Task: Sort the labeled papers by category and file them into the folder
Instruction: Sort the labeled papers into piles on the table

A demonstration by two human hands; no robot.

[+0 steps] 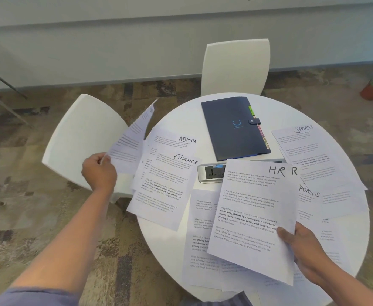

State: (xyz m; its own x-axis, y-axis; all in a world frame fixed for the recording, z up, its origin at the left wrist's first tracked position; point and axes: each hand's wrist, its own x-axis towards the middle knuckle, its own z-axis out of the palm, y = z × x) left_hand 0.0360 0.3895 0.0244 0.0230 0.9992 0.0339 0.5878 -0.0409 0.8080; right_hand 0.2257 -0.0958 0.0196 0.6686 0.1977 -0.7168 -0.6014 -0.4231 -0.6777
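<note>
Sorting is mid-way by my read; filing not started. The folder (234, 127) lies flat at the far side of the round tabletop (176, 115), strap snapped over the front, coloured tabs showing on its right edge. Nothing looks filed yet.

Piles forming: ADMIN sheet (172, 140) with the FINANCE sheet (165, 184) overlapping it on the left side, SPORTS sheets (309, 155) fanned loosely on the right, more printed sheets (201, 239) spread along the near edge, labels mostly hidden.

Left hand (99, 171): grip closed on a loose sheet (132, 138), held off the tabletop's left edge above a white chair (81, 138), bowed, top corner pointing up and away. Its label isn't readable.

Right hand (302, 246): grip pinching the HR sheet (254, 215) at its lower right edge, thumb on top. Sheet is lifted over the near pile, long axis running near-to-far, header end away from the person, tilted slightly clockwise. A second "R" peeks out behind it, so likely another HR page beneath.

Folder's long axis also runs near-to-far, skewed a little counter-clockwise, opening side to the right.

Left to do: finish piles, square them, undo strap, slot each by tab.
</note>
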